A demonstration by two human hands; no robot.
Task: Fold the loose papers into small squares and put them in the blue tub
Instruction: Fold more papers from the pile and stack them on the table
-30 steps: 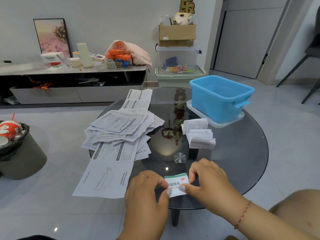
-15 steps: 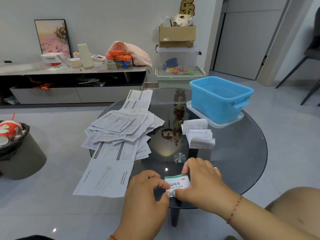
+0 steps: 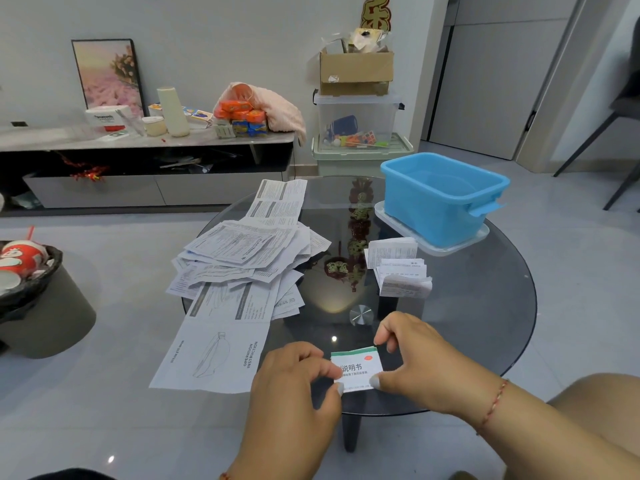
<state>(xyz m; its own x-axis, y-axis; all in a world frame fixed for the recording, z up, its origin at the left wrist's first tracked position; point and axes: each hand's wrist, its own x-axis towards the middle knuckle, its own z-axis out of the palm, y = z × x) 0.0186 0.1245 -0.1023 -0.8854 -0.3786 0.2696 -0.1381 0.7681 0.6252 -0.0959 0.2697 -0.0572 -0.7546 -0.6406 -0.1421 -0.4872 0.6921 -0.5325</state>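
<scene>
Left hand (image 3: 291, 382) and right hand (image 3: 412, 358) both pinch the small folded paper (image 3: 356, 370) between them, fingers curled, at the table's (image 3: 485, 323) near edge; blue tub (image 3: 440, 199) well beyond the right hand.

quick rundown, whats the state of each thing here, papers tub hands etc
green-edged paper: folded small, pinched by both hands
left hand: pinching its left edge
right hand: pinching its right side
loose papers: unfolded, heaped
folded papers: stacked on the glass table
blue tub: open, looks empty
</scene>
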